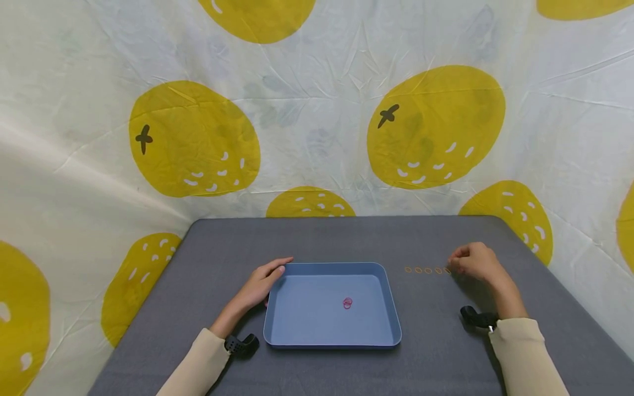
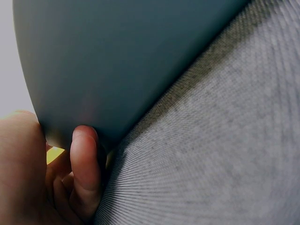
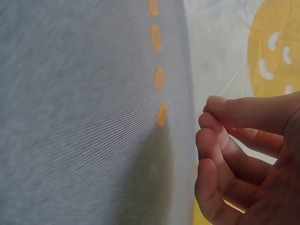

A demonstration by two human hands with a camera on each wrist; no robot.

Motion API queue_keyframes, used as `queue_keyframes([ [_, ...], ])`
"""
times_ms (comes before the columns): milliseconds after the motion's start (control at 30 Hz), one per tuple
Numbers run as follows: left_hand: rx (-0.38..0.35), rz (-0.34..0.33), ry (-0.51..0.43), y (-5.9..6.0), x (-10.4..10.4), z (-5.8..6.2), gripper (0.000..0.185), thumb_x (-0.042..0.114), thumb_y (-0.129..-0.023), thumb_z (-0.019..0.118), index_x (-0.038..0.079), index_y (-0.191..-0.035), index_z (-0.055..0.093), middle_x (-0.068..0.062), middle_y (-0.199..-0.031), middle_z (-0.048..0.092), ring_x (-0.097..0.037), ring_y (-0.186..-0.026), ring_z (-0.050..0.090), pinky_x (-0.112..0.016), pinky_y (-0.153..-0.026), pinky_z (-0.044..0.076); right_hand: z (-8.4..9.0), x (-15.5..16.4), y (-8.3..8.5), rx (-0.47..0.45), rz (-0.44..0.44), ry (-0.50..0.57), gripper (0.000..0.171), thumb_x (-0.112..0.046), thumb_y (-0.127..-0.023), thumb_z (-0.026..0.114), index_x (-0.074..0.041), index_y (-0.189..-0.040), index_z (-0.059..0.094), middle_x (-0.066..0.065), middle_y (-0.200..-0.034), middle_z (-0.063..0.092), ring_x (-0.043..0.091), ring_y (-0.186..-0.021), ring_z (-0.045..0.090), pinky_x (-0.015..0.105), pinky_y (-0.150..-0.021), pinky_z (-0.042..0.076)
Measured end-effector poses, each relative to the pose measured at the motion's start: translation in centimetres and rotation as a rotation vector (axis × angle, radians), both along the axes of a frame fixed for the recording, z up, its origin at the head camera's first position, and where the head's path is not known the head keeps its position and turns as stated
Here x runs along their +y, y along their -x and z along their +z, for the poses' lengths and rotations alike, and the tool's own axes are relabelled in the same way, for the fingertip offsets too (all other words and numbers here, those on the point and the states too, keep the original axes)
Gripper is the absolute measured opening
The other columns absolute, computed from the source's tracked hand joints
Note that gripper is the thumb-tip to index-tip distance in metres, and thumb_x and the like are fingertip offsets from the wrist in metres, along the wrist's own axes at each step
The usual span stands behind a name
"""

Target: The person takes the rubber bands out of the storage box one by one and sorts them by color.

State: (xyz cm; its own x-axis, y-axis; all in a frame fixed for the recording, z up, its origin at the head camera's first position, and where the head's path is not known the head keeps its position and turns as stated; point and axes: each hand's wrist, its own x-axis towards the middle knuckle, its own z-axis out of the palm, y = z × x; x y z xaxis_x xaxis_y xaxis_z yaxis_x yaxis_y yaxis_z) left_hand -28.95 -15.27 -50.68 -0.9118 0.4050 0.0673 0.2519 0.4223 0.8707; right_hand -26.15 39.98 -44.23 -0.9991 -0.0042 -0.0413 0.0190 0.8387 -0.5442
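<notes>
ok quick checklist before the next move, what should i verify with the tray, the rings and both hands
1. Left hand holding the tray at its left side: ok.
2. Tray lying on the table: ok.
3. Orange rings spaced apart in a row: ok, five show in the head view.
4. Right hand clear of the orange rings: ok, the right wrist view shows a gap.
5. Right hand empty: cannot tell; nothing shows at its fingertips, but a tiny ring could be hidden.
6. Pink rings in the tray lying separately: not ok, they are bunched together.
</notes>
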Motion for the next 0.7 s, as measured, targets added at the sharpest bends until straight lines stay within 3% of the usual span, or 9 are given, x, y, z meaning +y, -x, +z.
queue_keyframes([
  [100,-0.001,-0.002,0.011,0.0,0.0,0.0,0.045,0.042,-0.111,0.046,0.025,-0.152,0.054,-0.006,-0.151,0.057,-0.02,-0.075,0.065,-0.038,-0.044,0.049,0.4,-0.2,0.0,0.019,0.019,-0.004,0.022,-0.017,-0.096,0.07,0.003,-0.098,0.076,0.004,-0.08,0.072,0.015,-0.071,0.06,0.031,-0.063,0.048],
  [233,-0.014,-0.006,0.009,0.0,0.0,0.0,0.046,0.043,-0.111,0.046,0.025,-0.153,0.053,-0.007,-0.151,0.057,-0.019,-0.046,0.051,-0.038,-0.042,0.049,1.0,-0.6,0.1,0.049,0.038,-0.012,0.022,-0.019,-0.097,0.07,0.002,-0.099,0.077,0.003,-0.08,0.072,0.015,-0.072,0.06,0.032,-0.063,0.048],
  [500,-0.034,-0.001,0.003,-0.1,0.0,0.1,0.044,0.04,-0.112,0.045,0.026,-0.153,0.053,-0.007,-0.148,0.058,-0.018,-0.041,0.047,-0.038,-0.041,0.049,2.7,-2.2,-0.4,0.069,0.063,0.007,0.025,-0.021,-0.099,0.069,0.002,-0.106,0.076,0.011,-0.085,0.073,0.018,-0.074,0.061,0.033,-0.063,0.048],
  [700,-0.032,-0.006,0.0,-0.1,0.0,0.1,0.045,0.043,-0.111,0.045,0.028,-0.153,0.053,-0.007,-0.149,0.058,-0.02,-0.039,0.048,-0.041,-0.041,0.051,4.1,-3.8,-0.9,0.116,0.094,-0.006,0.023,-0.02,-0.099,0.07,0.001,-0.106,0.076,0.005,-0.079,0.071,0.017,-0.072,0.059,0.032,-0.063,0.046],
])
